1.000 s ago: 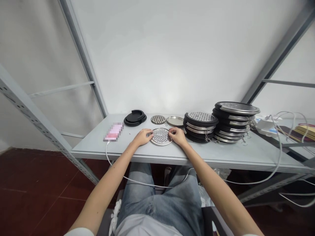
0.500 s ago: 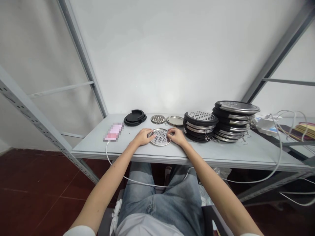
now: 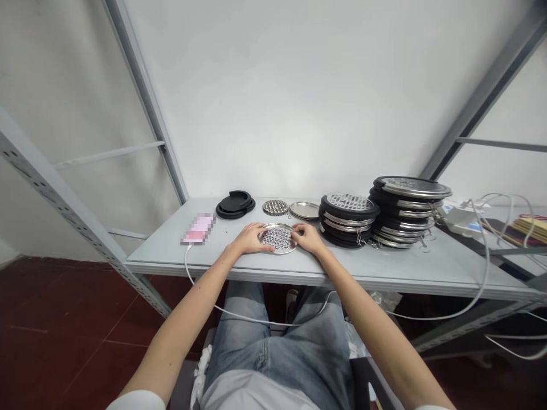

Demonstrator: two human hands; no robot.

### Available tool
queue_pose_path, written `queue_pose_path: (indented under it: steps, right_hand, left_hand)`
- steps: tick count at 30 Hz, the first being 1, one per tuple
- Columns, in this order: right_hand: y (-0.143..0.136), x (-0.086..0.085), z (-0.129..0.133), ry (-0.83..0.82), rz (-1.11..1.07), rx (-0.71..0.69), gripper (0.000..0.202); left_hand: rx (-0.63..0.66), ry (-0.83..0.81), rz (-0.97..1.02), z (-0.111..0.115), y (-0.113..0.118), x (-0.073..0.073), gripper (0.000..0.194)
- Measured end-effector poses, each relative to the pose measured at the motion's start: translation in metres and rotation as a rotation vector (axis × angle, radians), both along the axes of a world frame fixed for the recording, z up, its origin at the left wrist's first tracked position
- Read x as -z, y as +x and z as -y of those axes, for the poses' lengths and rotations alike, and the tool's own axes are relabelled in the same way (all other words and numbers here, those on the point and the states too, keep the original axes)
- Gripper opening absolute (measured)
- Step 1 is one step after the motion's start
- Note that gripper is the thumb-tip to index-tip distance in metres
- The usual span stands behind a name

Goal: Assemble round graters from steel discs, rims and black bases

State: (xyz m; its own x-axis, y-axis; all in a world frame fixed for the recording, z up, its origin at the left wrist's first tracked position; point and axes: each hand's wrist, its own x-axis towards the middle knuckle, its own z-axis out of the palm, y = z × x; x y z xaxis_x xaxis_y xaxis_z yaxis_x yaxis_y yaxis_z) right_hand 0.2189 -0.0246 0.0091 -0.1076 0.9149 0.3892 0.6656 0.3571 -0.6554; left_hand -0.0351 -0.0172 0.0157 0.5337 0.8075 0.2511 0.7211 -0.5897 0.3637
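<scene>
A round perforated metal disc [image 3: 280, 238] with a raised silver rim lies flat near the front edge of the grey table. My left hand [image 3: 251, 239] grips its left side, with the thumb across the lower left rim and the fingers at the upper left. At the right rim, my right hand [image 3: 306, 237] has its fingers curled and pressed together on the edge. Behind the disc are a smaller perforated disc [image 3: 275, 208] and a plain round metal plate [image 3: 305, 210].
Black rings [image 3: 235, 204] lie at the back left, near a phone [image 3: 200, 228] with a white cable. Two stacks of black-rimmed metal discs, one lower [image 3: 348, 219] and one taller [image 3: 405, 210], stand on the right. Metal shelf posts flank the table.
My left thumb has moved down along the disc's left side to its lower rim. My right hand has barely moved.
</scene>
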Motion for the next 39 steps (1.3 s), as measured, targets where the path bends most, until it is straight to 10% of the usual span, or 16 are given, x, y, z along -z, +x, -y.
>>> queue_pose_path:
  steps: [16,27,39]
  right_hand:
    - [0.003,0.006,-0.004,0.02,-0.036,-0.014,0.03]
    - [0.002,0.007,-0.007,0.052,-0.09,0.046,0.029]
    - [-0.011,-0.007,-0.038,-0.047,0.083,-0.206,0.047]
  left_hand:
    - [-0.067,0.08,0.155,0.005,-0.001,0.004,0.055]
    - [0.063,0.044,0.037,0.0,-0.003,0.003,0.09]
    - [0.086,0.026,0.021,0.004,-0.003,-0.002,0.089]
